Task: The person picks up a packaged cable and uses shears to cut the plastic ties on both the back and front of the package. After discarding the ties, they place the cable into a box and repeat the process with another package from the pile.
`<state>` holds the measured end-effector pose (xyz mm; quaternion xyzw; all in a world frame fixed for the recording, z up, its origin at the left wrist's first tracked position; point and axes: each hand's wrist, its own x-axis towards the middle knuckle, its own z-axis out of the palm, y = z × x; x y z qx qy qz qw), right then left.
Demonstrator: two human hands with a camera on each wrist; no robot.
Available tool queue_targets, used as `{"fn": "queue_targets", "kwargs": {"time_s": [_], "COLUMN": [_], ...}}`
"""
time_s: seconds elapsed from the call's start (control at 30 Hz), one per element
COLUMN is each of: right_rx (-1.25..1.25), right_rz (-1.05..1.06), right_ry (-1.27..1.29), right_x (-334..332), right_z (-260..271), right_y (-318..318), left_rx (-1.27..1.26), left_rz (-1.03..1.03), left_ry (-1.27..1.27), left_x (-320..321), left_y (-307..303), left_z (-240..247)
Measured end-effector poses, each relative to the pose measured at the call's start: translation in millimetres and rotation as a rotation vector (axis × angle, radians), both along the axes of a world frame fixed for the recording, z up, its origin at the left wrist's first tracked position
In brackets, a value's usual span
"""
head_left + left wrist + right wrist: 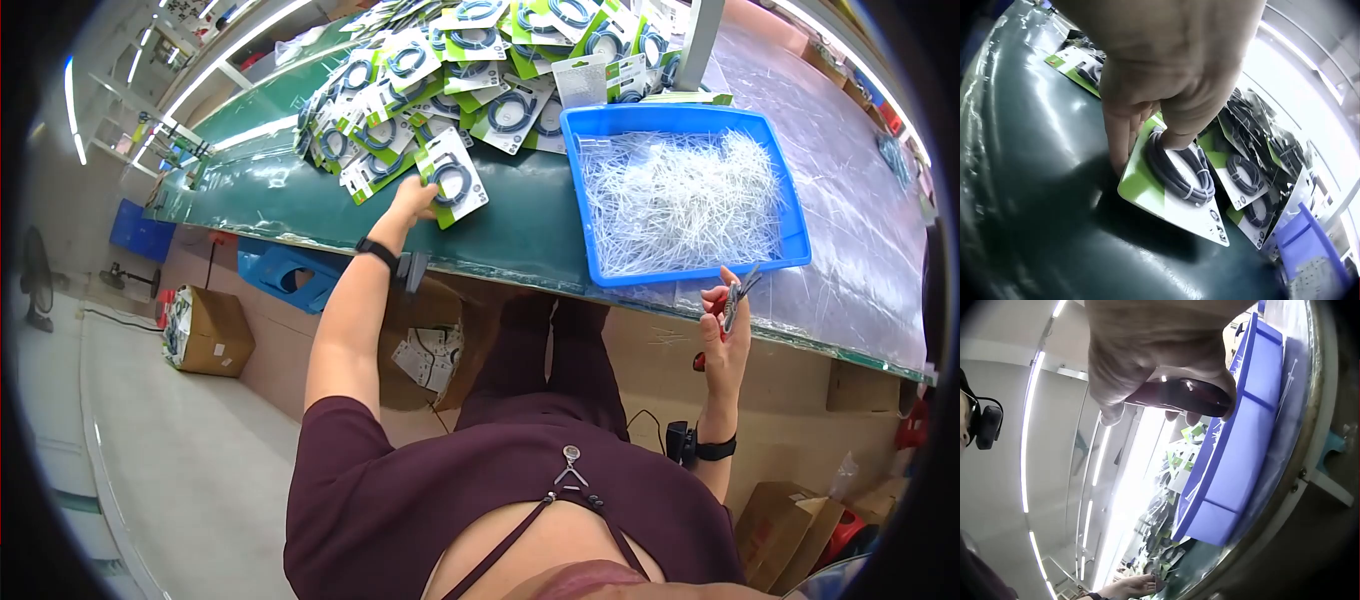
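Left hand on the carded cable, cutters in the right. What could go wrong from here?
1. The left-hand grip holds the cable card by fingertips only; it may slip or drag neighbours off the pile.
2. The right-hand grip holds red-handled cutters at the table edge; they might drop or snag the blue tray.

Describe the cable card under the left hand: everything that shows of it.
The cable card is a flat white card, seemingly paperboard, with a lime-green band along one side and small round printed marks at one end. A coil of grey cable, bound with thin ties, is fastened to its face. The card lies flat on the dark green table, at the near edge of a pile of like cards. The left hand pinches it at the green edge, with one digit on the coil.
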<state>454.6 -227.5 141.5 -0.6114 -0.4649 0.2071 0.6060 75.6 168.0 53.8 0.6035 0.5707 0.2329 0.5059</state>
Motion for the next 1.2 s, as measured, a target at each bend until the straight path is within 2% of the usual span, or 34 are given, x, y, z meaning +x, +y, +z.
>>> {"fn": "queue_targets", "kwargs": {"time_s": [0.07, 0.13, 0.17, 0.23, 0.3, 0.33, 0.4, 0.53, 0.67, 0.77, 0.83, 0.93, 1.07, 1.17, 1.2], "right_rx": [0.047, -0.035, -0.129, -0.102, -0.026, -0.042, -0.061, -0.151, -0.122, -0.107, -0.095, -0.205, -0.154, -0.191, -0.211], "right_rz": [0.118, 0.144, 0.16, 0.111, 0.067, 0.026, -0.028, -0.101, -0.151, -0.154, -0.154, -0.138, -0.163, -0.133, -0.117], "right_ry": [0.138, 0.08, 0.01, -0.19, -0.416, -0.419, -0.583, -0.482, -0.565, -0.577, -0.584, -0.494, -0.57, -0.501, -0.465], "right_x": [-4.8, -15.5, -21.7, -39.1, -46.9, -47.1, -45.0, -32.7, -21.2, -20.9, -20.1, -17.4, -9.9, -3.3, -2.0], "right_z": [5.0, 6.3, 7.4, 6.0, 3.3, 4.0, 7.0, 15.1, 11.0, 11.3, 11.5, 11.4, 5.6, 3.8, 2.7], "right_y": [5.1, 14.3, 18.5, 31.3, 43.2, 46.1, 48.6, 41.8, 33.7, 30.9, 30.5, 30.7, 33.0, 36.1, 36.3], "left_rx": [-0.311, -0.382, -0.386, -0.321, -0.343, -0.338, -0.361, -0.307, -0.346, -0.426, -0.419, -0.406, -0.463, -0.127, -0.132], "left_rz": [0.107, -0.085, -0.086, -0.255, -0.319, -0.366, -0.448, -0.557, -0.618, -0.679, -0.677, -0.682, -0.636, -0.65, -0.651], "left_ry": [-0.541, -1.018, -1.013, -1.153, -1.147, -1.142, -1.132, -1.1, -1.099, -1.205, -1.196, -1.174, -1.203, -0.927, -0.927], "left_x": [-8.2, 3.7, 16.6, 56.3, 96.7, 117.3, 151.4, 194.6, 208.8, 213.8, 215.4, 218.0, 222.8, 226.6, 227.9], "left_y": [-28.8, -58.4, -73.1, -102.4, -129.0, -140.5, -161.2, -195.1, -206.9, -212.1, -213.9, -213.1, -212.2, -214.9, -215.1], "left_z": [14.6, 35.1, 44.5, 65.1, 80.1, 87.7, 100.1, 107.9, 104.9, 100.9, 98.6, 96.2, 94.8, 103.5, 102.8]}}
